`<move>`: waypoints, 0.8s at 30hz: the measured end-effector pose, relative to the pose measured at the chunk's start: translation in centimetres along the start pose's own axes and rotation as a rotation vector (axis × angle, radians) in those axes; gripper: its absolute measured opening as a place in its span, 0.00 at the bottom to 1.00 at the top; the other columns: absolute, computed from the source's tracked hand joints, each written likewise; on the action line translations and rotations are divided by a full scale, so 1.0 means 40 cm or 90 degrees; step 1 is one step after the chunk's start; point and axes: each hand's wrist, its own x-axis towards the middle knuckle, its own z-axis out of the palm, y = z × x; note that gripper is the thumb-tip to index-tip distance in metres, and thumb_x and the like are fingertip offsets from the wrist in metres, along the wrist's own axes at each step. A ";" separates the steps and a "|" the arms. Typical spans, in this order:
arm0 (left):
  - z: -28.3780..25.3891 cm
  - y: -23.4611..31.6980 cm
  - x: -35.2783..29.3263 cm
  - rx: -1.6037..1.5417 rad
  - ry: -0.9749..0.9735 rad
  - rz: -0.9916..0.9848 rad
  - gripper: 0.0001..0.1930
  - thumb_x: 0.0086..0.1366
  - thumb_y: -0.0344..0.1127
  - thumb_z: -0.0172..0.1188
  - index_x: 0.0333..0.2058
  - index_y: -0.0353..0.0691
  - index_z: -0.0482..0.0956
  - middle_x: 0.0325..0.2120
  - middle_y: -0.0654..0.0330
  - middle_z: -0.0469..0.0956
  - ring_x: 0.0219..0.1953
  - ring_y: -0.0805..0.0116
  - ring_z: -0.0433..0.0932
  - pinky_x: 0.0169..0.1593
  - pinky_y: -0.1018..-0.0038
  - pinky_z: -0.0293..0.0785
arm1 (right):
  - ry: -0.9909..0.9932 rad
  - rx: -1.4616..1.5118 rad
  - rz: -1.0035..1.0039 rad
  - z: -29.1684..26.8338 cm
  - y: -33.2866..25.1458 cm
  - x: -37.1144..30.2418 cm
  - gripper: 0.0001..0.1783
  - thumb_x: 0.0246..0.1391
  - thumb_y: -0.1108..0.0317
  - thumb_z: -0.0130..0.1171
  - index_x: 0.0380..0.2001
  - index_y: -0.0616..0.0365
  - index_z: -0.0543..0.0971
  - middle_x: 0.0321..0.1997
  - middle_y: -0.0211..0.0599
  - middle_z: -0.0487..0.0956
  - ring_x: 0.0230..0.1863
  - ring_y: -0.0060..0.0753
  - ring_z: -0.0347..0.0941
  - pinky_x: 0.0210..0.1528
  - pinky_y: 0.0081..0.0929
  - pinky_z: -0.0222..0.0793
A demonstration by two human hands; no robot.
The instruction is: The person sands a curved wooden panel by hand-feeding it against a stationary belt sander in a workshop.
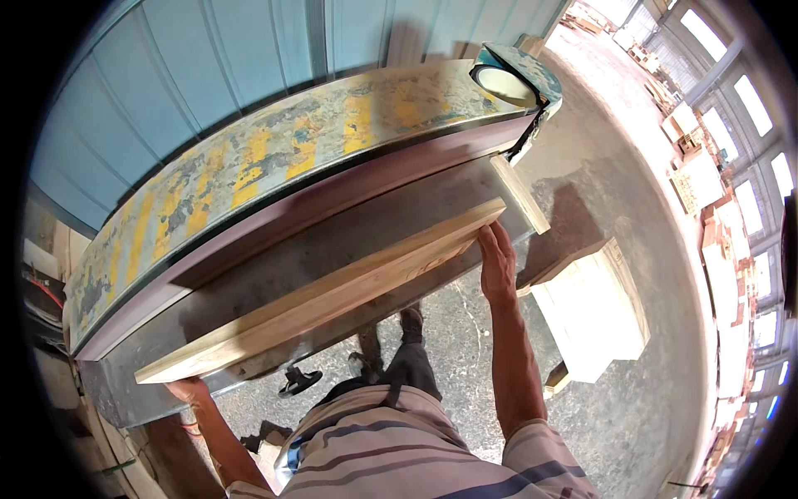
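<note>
A long pale wooden board [332, 291] lies across the grey metal table [145, 399] of a machine that looks like an edge belt sander. My left hand [189, 389] grips the board's left end from below, with its fingers partly hidden under the wood. At the right end, my right hand [497, 259] is closed against the near side, fingers together and pointing up to the corner. Beyond the board runs the machine's pinkish belt [349, 183], with a strip of bare table between them. The board sits slightly tilted, its right end farther from me.
Worn yellow-striped metal [274, 158] covers the belt's top, with a round roller [503, 83] at its right end. A wood strip [519, 193] edges the table. Pale boards [590, 312] are stacked at my right. A black handwheel [299, 382] sits under the table.
</note>
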 end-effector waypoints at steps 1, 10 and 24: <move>0.004 0.004 -0.002 -0.005 -0.002 0.001 0.28 0.62 0.56 0.47 0.53 0.42 0.64 0.48 0.56 0.70 0.49 0.55 0.71 0.50 0.60 0.70 | -0.028 -0.018 0.013 -0.004 -0.008 0.003 0.27 0.60 0.58 0.49 0.58 0.64 0.63 0.58 0.37 0.67 0.59 0.28 0.60 0.61 0.29 0.54; -0.045 -0.003 0.003 -0.022 -0.014 -0.038 0.29 0.63 0.57 0.43 0.53 0.40 0.65 0.48 0.53 0.71 0.48 0.55 0.71 0.51 0.59 0.69 | 0.015 -0.176 -0.051 0.119 -0.139 0.047 0.21 0.55 0.58 0.55 0.46 0.62 0.72 0.47 0.33 0.70 0.47 0.28 0.65 0.52 0.24 0.58; 0.072 0.241 -0.198 0.012 -0.014 0.080 0.30 0.66 0.59 0.40 0.51 0.35 0.66 0.47 0.55 0.69 0.51 0.65 0.66 0.55 0.70 0.59 | 0.118 -0.130 0.064 0.052 -0.100 0.100 0.26 0.58 0.56 0.41 0.53 0.62 0.68 0.54 0.42 0.71 0.54 0.35 0.66 0.57 0.32 0.58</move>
